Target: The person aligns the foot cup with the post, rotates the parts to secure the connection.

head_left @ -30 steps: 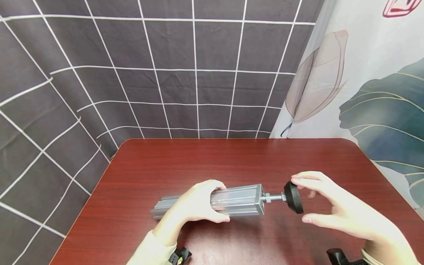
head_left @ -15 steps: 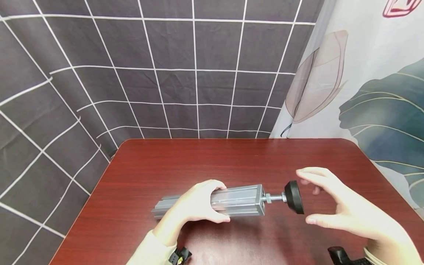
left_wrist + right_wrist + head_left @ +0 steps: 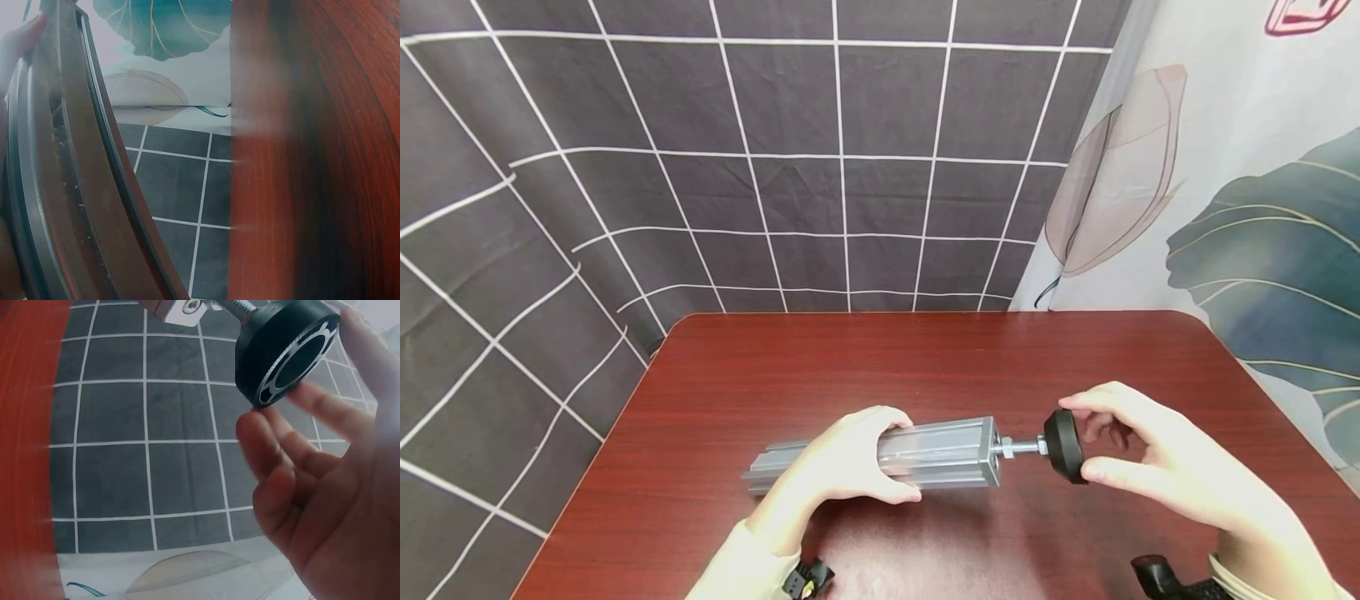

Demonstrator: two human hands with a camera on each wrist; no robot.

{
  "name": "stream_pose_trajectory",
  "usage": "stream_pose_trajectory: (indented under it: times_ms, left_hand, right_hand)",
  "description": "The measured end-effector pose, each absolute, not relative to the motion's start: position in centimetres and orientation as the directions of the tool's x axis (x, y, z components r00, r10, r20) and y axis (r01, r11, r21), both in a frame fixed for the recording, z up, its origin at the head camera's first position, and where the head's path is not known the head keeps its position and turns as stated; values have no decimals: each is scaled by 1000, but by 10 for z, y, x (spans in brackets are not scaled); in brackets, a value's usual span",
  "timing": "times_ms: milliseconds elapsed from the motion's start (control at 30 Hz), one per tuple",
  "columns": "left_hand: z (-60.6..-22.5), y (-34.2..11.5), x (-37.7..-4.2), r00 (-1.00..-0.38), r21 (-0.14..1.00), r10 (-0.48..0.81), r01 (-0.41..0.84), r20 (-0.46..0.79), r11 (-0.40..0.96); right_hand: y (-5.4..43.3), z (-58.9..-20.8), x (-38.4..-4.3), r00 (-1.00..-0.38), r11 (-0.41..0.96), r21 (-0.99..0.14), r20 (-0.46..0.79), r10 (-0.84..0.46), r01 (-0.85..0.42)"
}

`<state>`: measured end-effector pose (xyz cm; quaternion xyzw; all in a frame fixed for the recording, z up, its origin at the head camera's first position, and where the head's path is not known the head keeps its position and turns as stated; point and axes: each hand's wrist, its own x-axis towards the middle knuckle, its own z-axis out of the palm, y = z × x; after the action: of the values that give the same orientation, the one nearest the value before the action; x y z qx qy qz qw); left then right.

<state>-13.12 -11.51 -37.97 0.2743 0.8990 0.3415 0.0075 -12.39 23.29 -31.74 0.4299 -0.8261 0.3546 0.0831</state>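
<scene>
My left hand grips a grey aluminium profile around its middle, fingers over the far side and thumb along the near side. The profile lies sideways, and its grooved face fills the left of the left wrist view. A threaded stud with nuts sticks out of its right end plate and carries a black levelling foot. With thumb and fingertips on the rim, my right hand pinches this foot from the right. In the right wrist view, the foot's ribbed hollow underside faces the palm.
The red-brown wooden table extends under both hands. Behind it hangs a dark grey cloth with a white grid, and a leaf-patterned curtain hangs at the right. Black wrist cameras show near both cuffs.
The right hand drew back off the foot to the right, then came back left, its thumb and fingertips now on the rim. The left hand and the profile have stayed in place.
</scene>
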Motion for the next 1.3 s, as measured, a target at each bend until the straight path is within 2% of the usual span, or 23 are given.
stream_pose_trajectory:
  times_ms: [133,333,400,500,633,700,800,900,1033,1133,1300]
  left_hand:
    - [-379,-115,-131,-852,621,495,484,173,616]
    - [-377,-116,-131,-849,617,493,493,188,614]
    - [-376,-116,-130,-851,618,491,489,185,615]
    - [-377,-116,-131,-853,623,491,483,176,615]
    - [-380,-115,-130,-849,629,496,487,180,606]
    - [-380,-115,-129,-846,629,499,494,189,600]
    - [-380,-115,-129,-841,629,502,505,203,591]
    - [-380,-115,-129,-841,629,502,505,204,591]
    - [-379,-115,-130,-845,623,495,501,202,601]
    - [-378,-115,-130,-848,621,491,497,200,606]
    - [-377,-116,-129,-855,630,486,481,182,610]
  right_hand:
    - [235,-317,-122,-609,386,-495,445,-656,-778]
    - [235,-321,-123,-463,228,-452,521,-717,-862]
    - [234,-320,-124,-443,204,-444,541,-715,-872]
    - [232,-318,-124,-493,276,-438,525,-694,-855]
    - [229,-315,-121,-610,363,-522,447,-655,-772]
    - [229,-316,-120,-646,391,-545,422,-637,-742]
    - [232,-317,-120,-648,386,-548,440,-621,-742]
    - [237,-317,-120,-593,365,-488,477,-649,-793]
    - [238,-314,-118,-548,362,-438,448,-706,-823]
    - [236,-314,-118,-567,377,-452,424,-707,-808]
    - [232,-320,-121,-627,370,-543,426,-652,-754]
